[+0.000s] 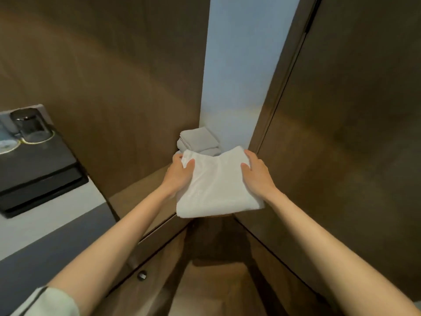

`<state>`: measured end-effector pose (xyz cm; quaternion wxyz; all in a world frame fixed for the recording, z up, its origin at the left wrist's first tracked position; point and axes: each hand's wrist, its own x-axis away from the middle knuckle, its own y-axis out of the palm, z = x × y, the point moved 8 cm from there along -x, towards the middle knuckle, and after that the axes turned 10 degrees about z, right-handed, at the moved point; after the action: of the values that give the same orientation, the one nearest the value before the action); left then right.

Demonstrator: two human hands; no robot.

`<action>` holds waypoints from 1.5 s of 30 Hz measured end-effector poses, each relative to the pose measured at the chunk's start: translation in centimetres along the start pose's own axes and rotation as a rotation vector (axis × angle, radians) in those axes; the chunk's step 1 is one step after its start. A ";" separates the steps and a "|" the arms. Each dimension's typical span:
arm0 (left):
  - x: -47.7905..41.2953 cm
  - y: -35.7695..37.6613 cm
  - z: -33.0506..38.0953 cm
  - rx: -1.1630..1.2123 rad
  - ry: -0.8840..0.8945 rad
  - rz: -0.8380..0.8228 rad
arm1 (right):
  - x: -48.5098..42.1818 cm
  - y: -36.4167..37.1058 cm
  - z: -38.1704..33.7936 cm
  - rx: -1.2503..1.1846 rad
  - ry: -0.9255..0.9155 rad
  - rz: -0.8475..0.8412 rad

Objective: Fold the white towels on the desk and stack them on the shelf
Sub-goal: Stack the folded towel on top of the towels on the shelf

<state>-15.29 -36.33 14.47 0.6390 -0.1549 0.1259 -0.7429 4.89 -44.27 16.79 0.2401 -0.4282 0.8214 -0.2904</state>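
Observation:
A folded white towel (216, 185) is held flat in front of me, over the front edge of a wooden shelf (136, 199) set in a narrow niche. My left hand (180, 172) grips its left side, thumb on top. My right hand (257, 172) grips its right side the same way. Behind it, at the back of the shelf against the pale wall, lies a stack of folded white towels (197, 140). The held towel's far edge partly hides the bottom of that stack.
Dark wood panels (341, 110) close the niche on both sides. At the left a black tray (38, 169) carries a dark kettle (28, 126) and a plate (9, 145). Below the shelf is a drawer front with a round knob (141, 275).

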 end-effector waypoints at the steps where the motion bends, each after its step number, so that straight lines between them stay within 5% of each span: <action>1: -0.7 0.7 0.4 0.009 -0.019 0.029 | -1.7 -0.2 0.3 0.004 -0.019 -0.027; 9: -8.6 4.6 1.7 0.010 -0.122 0.215 | -14.3 2.5 2.5 -0.035 -0.127 -0.176; 28: -39.1 12.0 -4.0 0.117 -0.368 0.321 | -46.0 20.0 5.5 0.072 -0.125 -0.287; 45: -54.6 18.2 -17.7 0.161 -0.565 0.393 | -60.2 36.7 11.7 0.356 -0.327 -0.321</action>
<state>1.77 14.67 -12.62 0.7895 -0.2762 -0.0873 -0.5411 22.87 20.36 -7.82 0.3917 -0.5449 0.6297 -0.3913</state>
